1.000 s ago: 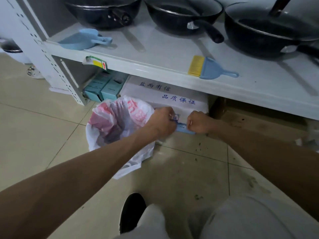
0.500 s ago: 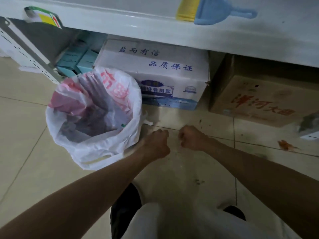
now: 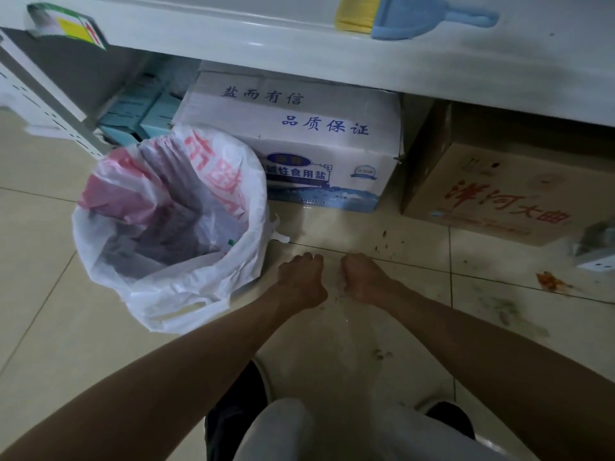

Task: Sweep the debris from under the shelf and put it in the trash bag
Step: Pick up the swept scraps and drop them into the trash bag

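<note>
The white and pink trash bag (image 3: pixel 256 207) stands open on the floor tiles, left of my hands. Dark crumbs of debris (image 3: pixel 387 242) lie scattered in front of the boxes under the white shelf (image 3: pixel 266 38), and an orange scrap (image 3: pixel 549 281) lies further right. My left hand (image 3: pixel 301 277) and my right hand (image 3: pixel 362 276) hover low over the floor side by side, fingers curled under, holding nothing I can see. A small blue brush with yellow bristles (image 3: pixel 416 18) lies on the shelf above.
Under the shelf stand a white printed carton (image 3: pixel 299 134), a brown carton (image 3: pixel 499 194) to its right and teal boxes (image 3: pixel 143 108) to its left. A white power strip (image 3: pixel 595 257) lies at the right edge. My knees and shoes fill the bottom.
Both hands have come off the front of the white carton and drawn back toward me, low over the floor. The view has dropped, so the pans are out of sight.
</note>
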A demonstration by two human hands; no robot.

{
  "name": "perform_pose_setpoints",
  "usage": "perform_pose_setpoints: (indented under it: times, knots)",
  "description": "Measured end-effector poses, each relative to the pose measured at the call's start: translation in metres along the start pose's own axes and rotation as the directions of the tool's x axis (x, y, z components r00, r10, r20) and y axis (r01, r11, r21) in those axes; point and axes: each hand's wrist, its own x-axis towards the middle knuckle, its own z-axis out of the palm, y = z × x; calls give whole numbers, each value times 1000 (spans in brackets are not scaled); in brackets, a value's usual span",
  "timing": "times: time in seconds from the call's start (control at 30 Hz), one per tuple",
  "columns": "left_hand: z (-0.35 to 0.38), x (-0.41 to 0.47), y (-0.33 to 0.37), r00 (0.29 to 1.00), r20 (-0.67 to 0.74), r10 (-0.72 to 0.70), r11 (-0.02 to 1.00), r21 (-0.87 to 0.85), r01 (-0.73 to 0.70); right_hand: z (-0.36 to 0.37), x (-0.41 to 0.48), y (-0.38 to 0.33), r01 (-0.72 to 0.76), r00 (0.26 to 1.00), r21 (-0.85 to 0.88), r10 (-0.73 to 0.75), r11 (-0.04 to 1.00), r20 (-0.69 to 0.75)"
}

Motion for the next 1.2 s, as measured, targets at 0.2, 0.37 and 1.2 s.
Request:
perform_pose_setpoints:
  times: [0.2,0.37,1.2]
  knots:
    - [-31,-19,8,996,-51,69,994,-82,-73,-53,-18,-7,42,998,49,-39,998,-55]
    - [-85,-44,15,989,-120,82,989,-116,-96,-132,-44,-32,29,985,54,-19,998,-172]
    - [-189,-141,-153,872,-446,-201,979,-106,172,-208,-63,-252,418,903,-169,-429,893,-36]
